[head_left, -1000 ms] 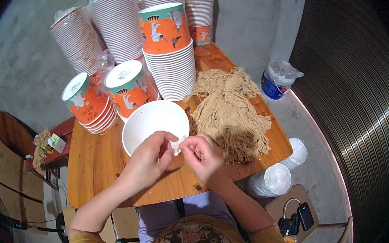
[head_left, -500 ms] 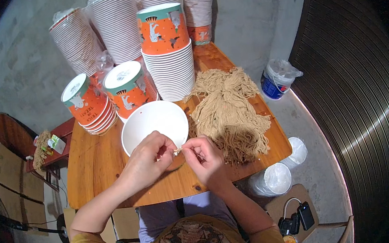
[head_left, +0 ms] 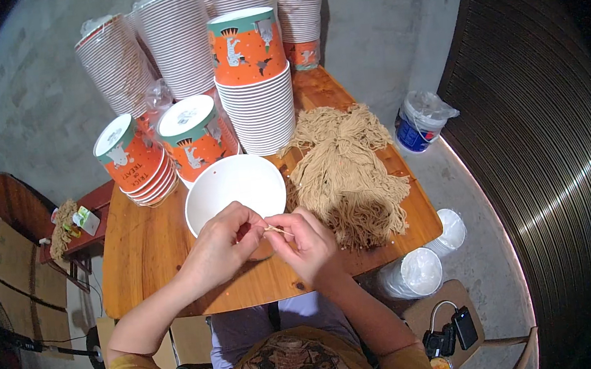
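Observation:
My left hand (head_left: pixel 218 249) and my right hand (head_left: pixel 310 244) meet over the near rim of a white paper bowl (head_left: pixel 229 185) on a wooden table (head_left: pixel 145 247). Both pinch a short piece of tan string (head_left: pixel 276 231) between their fingertips. The bowl stands upright and looks empty inside. A big heap of tan string (head_left: pixel 347 169) lies on the table just right of the bowl and my right hand.
Stacks of orange and white paper bowls (head_left: pixel 254 82) crowd the table's far half, with two shorter stacks (head_left: pixel 133 156) at the left. A blue-and-white bucket (head_left: pixel 417 121) and plastic-wrapped lids (head_left: pixel 413 273) sit on the floor at right. A small red stool (head_left: pixel 81 221) stands left.
My hands have barely shifted; the fingertips have drawn the string piece out slightly between them at the bowl's rim.

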A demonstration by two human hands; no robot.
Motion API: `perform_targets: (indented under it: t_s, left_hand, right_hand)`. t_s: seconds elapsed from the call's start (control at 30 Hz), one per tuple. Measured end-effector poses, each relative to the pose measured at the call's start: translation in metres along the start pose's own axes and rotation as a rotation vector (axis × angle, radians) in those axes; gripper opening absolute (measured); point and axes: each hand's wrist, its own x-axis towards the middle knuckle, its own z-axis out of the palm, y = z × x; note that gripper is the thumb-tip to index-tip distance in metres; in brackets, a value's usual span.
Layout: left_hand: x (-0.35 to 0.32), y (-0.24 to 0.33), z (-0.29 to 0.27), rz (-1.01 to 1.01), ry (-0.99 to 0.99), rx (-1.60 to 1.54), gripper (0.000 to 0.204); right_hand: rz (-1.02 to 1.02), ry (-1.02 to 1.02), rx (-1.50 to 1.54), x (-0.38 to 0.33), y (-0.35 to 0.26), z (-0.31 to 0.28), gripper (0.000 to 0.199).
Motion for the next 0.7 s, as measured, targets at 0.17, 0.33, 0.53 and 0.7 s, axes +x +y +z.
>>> perform_targets:
  t_s: [0.17,0.33,0.53,0.7]
  left_hand:
    - [-0.0009,-0.0005,-0.0005,0.007,0.001,-0.005,0.013]
    - [-0.0016,-0.0003,-0.0003,0.021,0.005,-0.001,0.012]
    - [-0.0022,-0.0008,0.0,0.018,0.006,-0.004,0.011]
    - [-0.0017,-0.0009,0.0008,0.037,0.037,0.008,0.011]
  right_hand:
    - [-0.028,0.022,-0.077,0.0024,-0.0049,-0.001,0.02]
    - [-0.106,0.071,-0.169,0.0018,-0.0023,0.001,0.019]
    - [-0.158,0.105,-0.316,-0.0018,0.0006,0.0013,0.02]
    - [-0.182,0.105,-0.351,-0.0032,0.004,-0.0017,0.021]
